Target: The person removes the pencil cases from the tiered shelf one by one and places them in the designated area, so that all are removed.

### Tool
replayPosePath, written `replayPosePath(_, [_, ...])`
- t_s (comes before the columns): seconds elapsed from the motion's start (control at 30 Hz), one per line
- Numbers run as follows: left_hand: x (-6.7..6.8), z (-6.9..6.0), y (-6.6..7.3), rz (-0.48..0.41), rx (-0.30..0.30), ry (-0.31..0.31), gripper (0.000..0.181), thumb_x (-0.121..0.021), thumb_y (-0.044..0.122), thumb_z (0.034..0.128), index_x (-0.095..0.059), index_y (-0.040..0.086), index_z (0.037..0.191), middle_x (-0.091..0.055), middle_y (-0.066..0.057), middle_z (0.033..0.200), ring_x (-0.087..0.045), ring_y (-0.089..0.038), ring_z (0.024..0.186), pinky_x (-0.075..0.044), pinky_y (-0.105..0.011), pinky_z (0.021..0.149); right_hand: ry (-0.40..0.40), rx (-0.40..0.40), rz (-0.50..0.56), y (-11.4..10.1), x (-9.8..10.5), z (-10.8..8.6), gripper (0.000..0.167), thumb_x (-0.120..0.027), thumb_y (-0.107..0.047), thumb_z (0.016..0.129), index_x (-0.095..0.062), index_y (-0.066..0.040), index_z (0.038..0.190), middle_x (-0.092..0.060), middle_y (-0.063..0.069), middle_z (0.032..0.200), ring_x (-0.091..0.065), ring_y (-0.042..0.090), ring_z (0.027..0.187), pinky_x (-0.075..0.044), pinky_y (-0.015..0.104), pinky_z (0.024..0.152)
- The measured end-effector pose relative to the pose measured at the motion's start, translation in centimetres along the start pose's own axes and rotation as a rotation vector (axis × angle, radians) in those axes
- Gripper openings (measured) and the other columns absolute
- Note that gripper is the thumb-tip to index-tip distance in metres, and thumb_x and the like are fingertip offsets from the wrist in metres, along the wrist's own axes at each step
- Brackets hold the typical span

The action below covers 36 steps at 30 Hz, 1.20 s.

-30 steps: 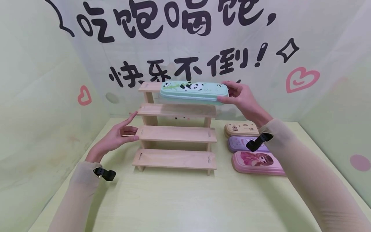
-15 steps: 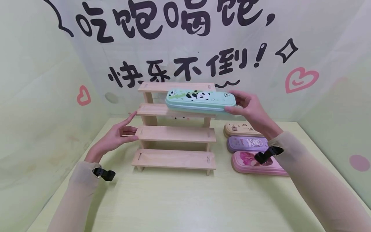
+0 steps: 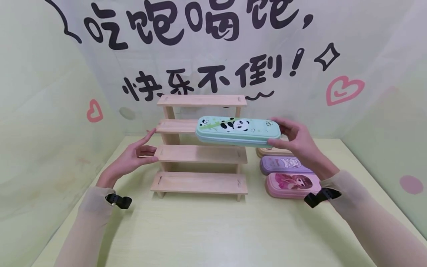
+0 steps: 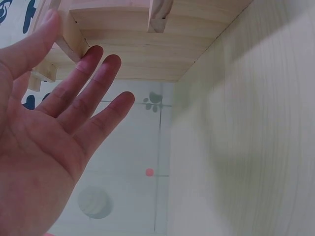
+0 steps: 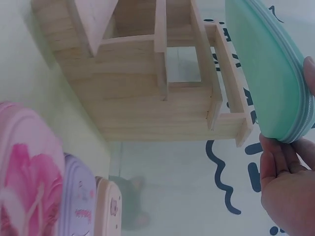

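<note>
My right hand (image 3: 298, 141) pinches the right end of a mint-green zip pencil case (image 3: 233, 130) with pandas on its lid. The case is in the air in front of the upper boards of a four-step wooden display rack (image 3: 201, 152), and its underside and zip face the right wrist view (image 5: 268, 69). At the rack's left side, my left hand (image 3: 133, 159) touches the ends of the middle boards with fingertips and thumb. Its fingers (image 4: 81, 105) look fairly straight in the left wrist view, with nothing held between them.
Right of the rack, a pink pencil case (image 3: 290, 184), a purple one (image 3: 283, 165) and a cream one (image 5: 109, 206) lie in a row on the pale table (image 3: 200, 230). A printed cloth backdrop (image 3: 213, 48) hangs behind; cloth also walls both sides.
The right hand has brought the mint pencil case down from the top board, toward the right and nearer. The top board now shows whole. My left hand stays at the rack.
</note>
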State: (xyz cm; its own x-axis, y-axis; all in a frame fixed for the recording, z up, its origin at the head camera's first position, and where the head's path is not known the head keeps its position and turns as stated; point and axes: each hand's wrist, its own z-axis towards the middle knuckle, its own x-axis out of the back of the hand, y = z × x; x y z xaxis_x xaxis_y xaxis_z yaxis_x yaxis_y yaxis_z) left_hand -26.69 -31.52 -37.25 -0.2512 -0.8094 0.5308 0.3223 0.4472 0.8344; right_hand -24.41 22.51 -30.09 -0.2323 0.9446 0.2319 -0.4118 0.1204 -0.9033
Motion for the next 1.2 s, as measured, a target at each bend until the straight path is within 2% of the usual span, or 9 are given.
replayPosePath(0.17, [0.0,0.1,-0.1,0.002,-0.009,0.005,0.1,-0.079,0.01,0.0964,-0.017,0.041,0.169,-0.066,-0.026,0.132,-0.066,-0.038,0.12,-0.057,-0.023,0.092,-0.012,0.001,-0.003,0.2,1.0,-2.0,0.056,-0.075,0.006,0.092,-0.059,0.0,0.145,-0.064,0.011,0.126,-0.061,0.022,0.107,-0.058,0.022,0.085])
replayPosePath(0.37, [-0.1,0.1,-0.3,0.002,-0.012,0.003,0.1,-0.08,0.011,0.0964,-0.017,0.042,0.168,-0.067,-0.025,0.132,-0.067,-0.037,0.12,-0.057,-0.023,0.092,-0.017,0.011,0.039,0.7,2.2,-4.5,0.058,-0.072,0.014,0.091,-0.058,0.002,0.146,-0.064,0.01,0.129,-0.063,0.019,0.109,-0.059,0.022,0.084])
replayPosePath(0.67, [0.0,0.1,-0.3,0.007,-0.021,0.003,0.101,-0.08,0.009,0.0961,-0.017,0.041,0.169,-0.067,-0.025,0.131,-0.07,-0.019,0.114,-0.057,-0.023,0.092,-0.01,0.017,0.031,1.9,4.1,-8.0,0.064,-0.069,0.021,0.089,-0.056,0.001,0.148,-0.064,0.005,0.135,-0.063,0.015,0.113,-0.057,0.019,0.086])
replayPosePath(0.83, [0.0,0.1,-0.1,0.005,-0.019,0.0,0.101,-0.08,0.008,0.0959,-0.017,0.041,0.169,-0.068,-0.025,0.131,-0.07,-0.016,0.113,-0.057,-0.023,0.092,-0.016,0.01,0.006,2.5,5.3,-10.1,0.069,-0.066,0.023,0.089,-0.052,0.001,0.152,-0.062,0.002,0.138,-0.061,0.013,0.114,-0.058,0.019,0.084])
replayPosePath(0.97, [0.0,0.1,0.0,0.007,-0.016,-0.001,0.101,-0.079,0.009,0.0961,-0.017,0.041,0.169,-0.067,-0.025,0.131,-0.07,-0.02,0.114,-0.057,-0.023,0.092,-0.007,0.023,0.012,3.0,6.1,-11.4,0.069,-0.065,0.027,0.086,-0.052,0.005,0.15,-0.063,0.004,0.137,-0.062,0.012,0.116,-0.056,0.017,0.087])
replayPosePath(1.13, [0.0,0.1,-0.1,0.004,-0.022,0.003,0.101,-0.079,0.006,0.0962,-0.017,0.039,0.169,-0.066,-0.028,0.131,-0.068,-0.035,0.118,-0.057,-0.023,0.092,-0.005,0.04,0.021,3.5,7.1,-12.6,0.068,-0.064,0.03,0.084,-0.049,0.011,0.148,-0.064,0.008,0.136,-0.062,0.014,0.115,-0.053,0.017,0.091])
replayPosePath(1.2, [0.0,0.1,-0.2,0.001,-0.024,0.005,0.101,-0.079,0.005,0.0961,-0.017,0.038,0.169,-0.066,-0.028,0.131,-0.067,-0.038,0.118,-0.057,-0.023,0.091,-0.007,0.04,0.026,3.7,7.5,-13.1,0.068,-0.063,0.031,0.084,-0.049,0.011,0.148,-0.065,0.008,0.136,-0.062,0.014,0.116,-0.052,0.017,0.091])
